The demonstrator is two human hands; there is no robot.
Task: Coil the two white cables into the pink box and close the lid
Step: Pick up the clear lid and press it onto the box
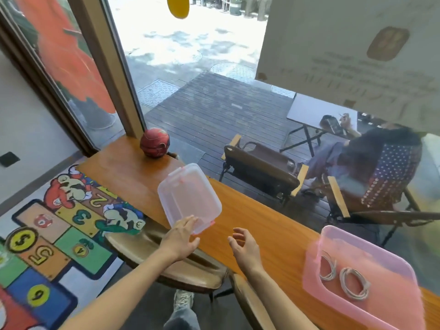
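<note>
The pink box (395,248) stands open on the wooden counter (273,225) at the right. Two white cables lie coiled inside it, one (327,267) on the left and one (354,283) beside it. The translucent lid (188,196) with pink clips lies on the counter to the left. My left hand (182,236) touches the lid's near corner, fingers over its edge and thumb underneath. My right hand (245,246) hovers open above the counter, just right of the lid, holding nothing.
A red ball (154,142) rests at the counter's far left end by the window frame. A wooden chair (171,263) sits below the counter's near edge. A colourful hopscotch rug (54,234) covers the floor at left. Behind the glass, a person sits on a chair.
</note>
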